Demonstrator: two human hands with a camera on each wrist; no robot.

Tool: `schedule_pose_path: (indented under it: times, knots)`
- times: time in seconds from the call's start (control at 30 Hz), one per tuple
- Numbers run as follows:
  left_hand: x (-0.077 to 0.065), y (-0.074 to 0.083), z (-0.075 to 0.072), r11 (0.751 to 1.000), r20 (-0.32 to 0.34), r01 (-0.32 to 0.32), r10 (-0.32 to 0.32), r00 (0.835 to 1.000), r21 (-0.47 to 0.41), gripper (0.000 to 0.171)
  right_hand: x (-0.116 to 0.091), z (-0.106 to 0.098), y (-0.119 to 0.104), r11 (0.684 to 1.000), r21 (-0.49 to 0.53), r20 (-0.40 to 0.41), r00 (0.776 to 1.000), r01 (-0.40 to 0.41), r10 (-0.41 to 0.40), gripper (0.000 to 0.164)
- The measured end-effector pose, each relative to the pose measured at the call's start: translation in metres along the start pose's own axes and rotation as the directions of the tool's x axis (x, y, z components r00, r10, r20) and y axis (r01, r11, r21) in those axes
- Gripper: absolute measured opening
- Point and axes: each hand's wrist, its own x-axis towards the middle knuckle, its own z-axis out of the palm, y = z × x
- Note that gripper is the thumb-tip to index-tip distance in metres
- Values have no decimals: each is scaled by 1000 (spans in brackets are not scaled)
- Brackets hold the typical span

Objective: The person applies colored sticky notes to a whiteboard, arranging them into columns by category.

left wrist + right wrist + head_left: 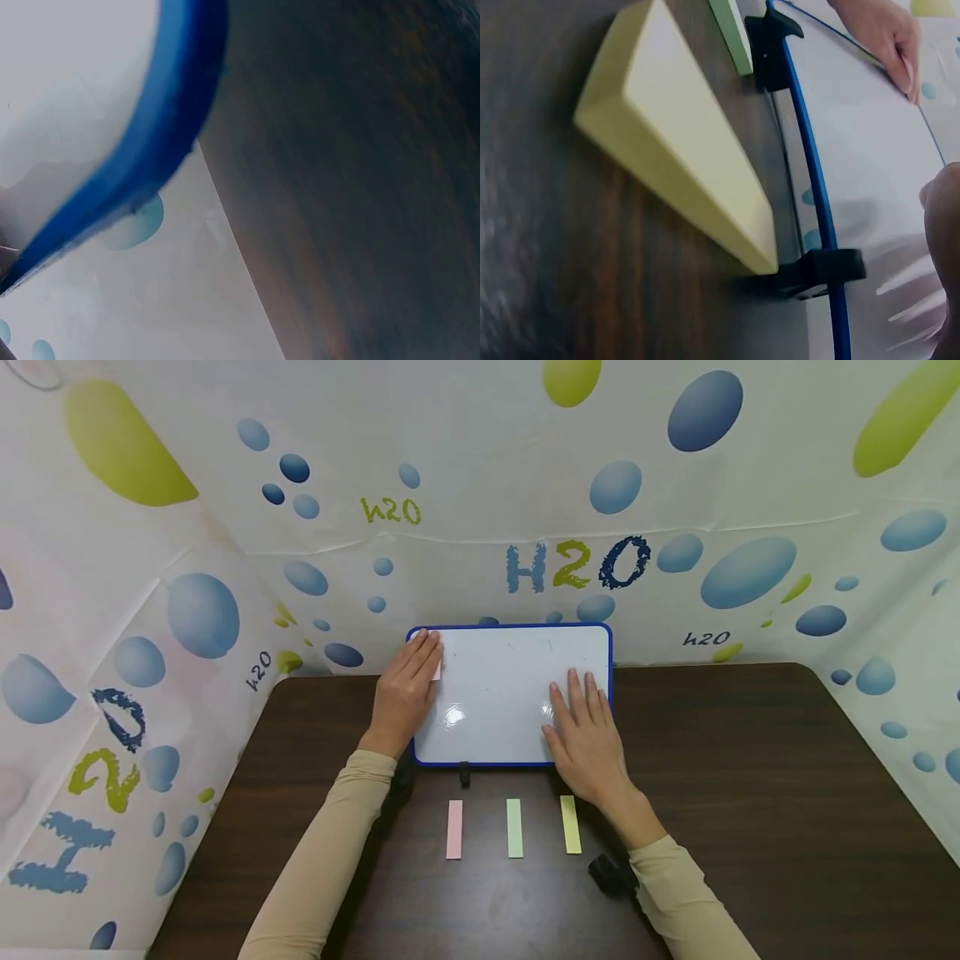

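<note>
A small whiteboard [495, 693] with a blue frame stands at the back of the dark table. My left hand [405, 693] lies with straight fingers on its upper left corner. Beneath those fingers shows the edge of a small pale pinkish paper [437, 672], mostly hidden. On the board's lower right my right hand [588, 743] rests flat, fingers spread. In front lie a pink sticky-note pad [454, 829], a green one [513, 828] and a yellow one [571, 825]; the right wrist view shows the yellow pad's [690, 142] thick side.
Black clip-like supports [810, 271] hold the board's lower edge. A black object [609, 875], perhaps the wrist camera, sits by the right cuff. Behind the dark brown table [750, 777] hangs a white sheet [465, 435] printed with blue and green drops.
</note>
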Motion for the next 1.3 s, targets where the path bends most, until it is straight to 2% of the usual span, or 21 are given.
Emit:
schedule_pose_path:
  times: [0.33,0.9,1.17,1.3]
  knots:
    - [1,0,0,1000,-3,-11,11,1000,13,45,1,4,6,1000,-16,13,1000,-5,6,69]
    - [0,0,1,999,-5,-24,24,1000,26,48,1,7,8,1000,-24,-22,1000,18,-18,69]
    - [-1,1,1,1000,6,-25,24,1000,18,40,2,7,9,1000,-25,-2,1000,13,-13,69]
    - [-3,1,1,1000,16,-25,25,1000,7,41,1,7,9,999,-28,-3,1000,15,-15,69]
